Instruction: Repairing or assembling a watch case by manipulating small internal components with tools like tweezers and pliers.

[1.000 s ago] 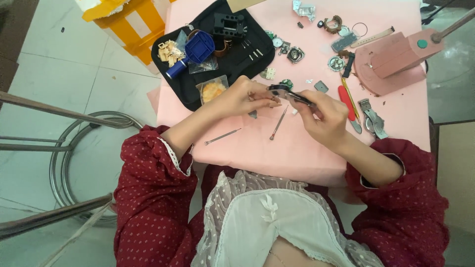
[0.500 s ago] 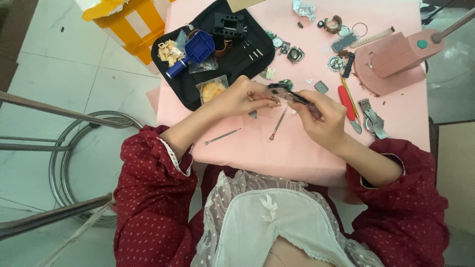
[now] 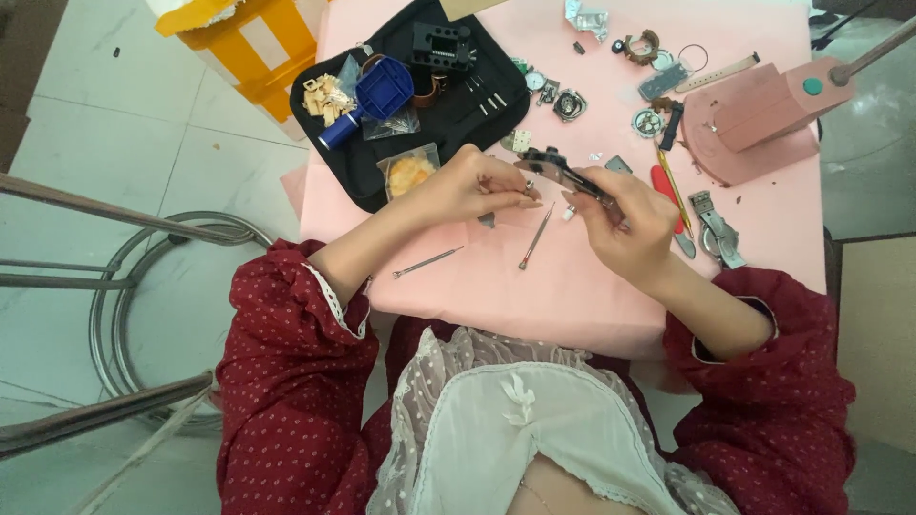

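Observation:
My left hand (image 3: 472,186) and my right hand (image 3: 625,219) meet over the middle of a pink table (image 3: 572,286). Between their fingertips they hold a small dark watch piece (image 3: 546,165), with a thin dark tool (image 3: 587,186) in my right fingers laid against it. A small screwdriver with a red tip (image 3: 534,238) lies on the cloth just below the hands. A second thin metal tool (image 3: 426,262) lies further left, near my left wrist. How the small piece is gripped is partly hidden by my fingers.
A black tool mat (image 3: 458,105) at the back left carries a blue block, a black holder and small bags. Watch parts and straps (image 3: 658,81) lie scattered at the back. A pink press stand (image 3: 763,119) stands at the right, pliers (image 3: 716,229) before it. A yellow stool (image 3: 248,38) and a metal frame (image 3: 114,277) stand left.

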